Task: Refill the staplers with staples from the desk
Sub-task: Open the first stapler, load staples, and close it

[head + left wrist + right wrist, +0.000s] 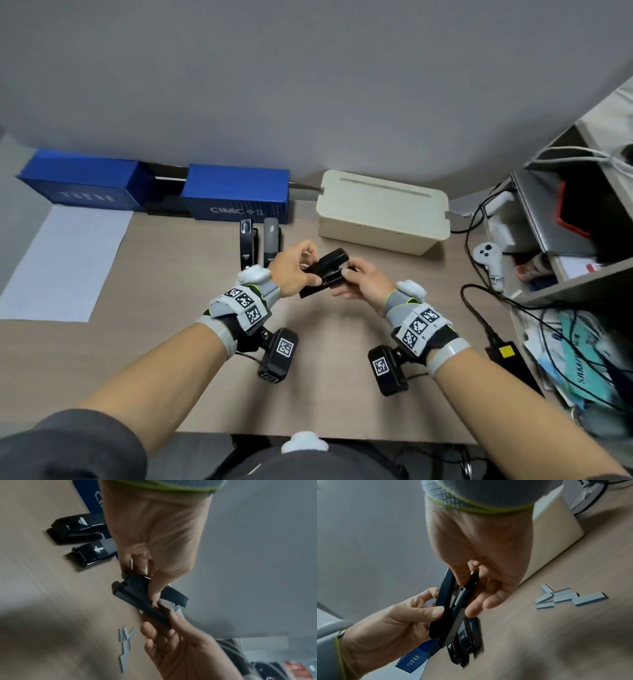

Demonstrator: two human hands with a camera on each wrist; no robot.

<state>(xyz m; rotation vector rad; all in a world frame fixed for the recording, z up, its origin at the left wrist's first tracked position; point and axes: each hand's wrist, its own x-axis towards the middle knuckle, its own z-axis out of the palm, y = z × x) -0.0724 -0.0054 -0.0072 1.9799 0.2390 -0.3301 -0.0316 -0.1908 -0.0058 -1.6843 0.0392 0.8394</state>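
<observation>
A black stapler (325, 272) is held above the desk by both hands, its top cover swung a little apart from its base. My left hand (301, 267) grips the hinge end (137, 588), thumb on the cover. My right hand (352, 277) holds the front end, its thumb (462, 576) pushed between cover and base and its fingers behind the base. Two more black staplers (248, 245) (271, 241) lie side by side behind the hands. Several grey staple strips (565, 597) (126, 646) lie on the desk, hidden in the head view.
Two blue container models (236, 197) (85, 183) and a cream lidded box (383, 212) line the back wall. A white sheet (65, 263) lies at the left. At the right are a white controller (488, 255), cables, a black adapter (507, 356) and cluttered shelves.
</observation>
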